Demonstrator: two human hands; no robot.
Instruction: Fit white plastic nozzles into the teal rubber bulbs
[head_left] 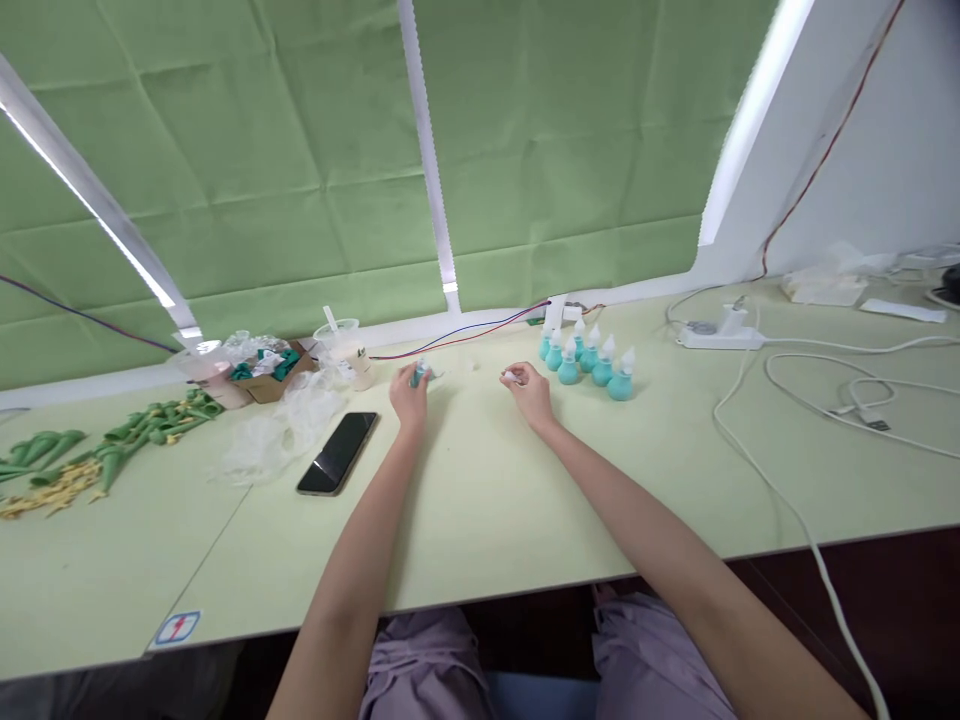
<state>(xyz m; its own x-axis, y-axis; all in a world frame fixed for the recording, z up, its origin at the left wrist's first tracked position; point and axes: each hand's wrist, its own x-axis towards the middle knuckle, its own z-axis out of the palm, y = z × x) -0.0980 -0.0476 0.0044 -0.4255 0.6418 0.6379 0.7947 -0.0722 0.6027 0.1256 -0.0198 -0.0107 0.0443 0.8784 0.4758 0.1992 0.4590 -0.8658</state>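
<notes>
Over the middle of the table, my left hand (409, 397) is closed around a small turquoise bottle (420, 374), its top showing above the fingers. To the right, my right hand (531, 392) pinches a small white piece (513, 377) between thumb and fingertips; its exact kind is too small to tell. A tiny translucent piece (472, 365) lies on the table between the two hands. Just right of my right hand stand several round turquoise bottles (568, 370) in rows, each with a pointed white top.
A black phone (337, 454) lies left of my left arm. Behind it are crumpled clear plastic (281, 430), drink cups (352, 355) and a cardboard box (277, 382) of scraps. Green and yellow pieces (112, 450) spread far left. A white power strip (720, 335) with cables sits right.
</notes>
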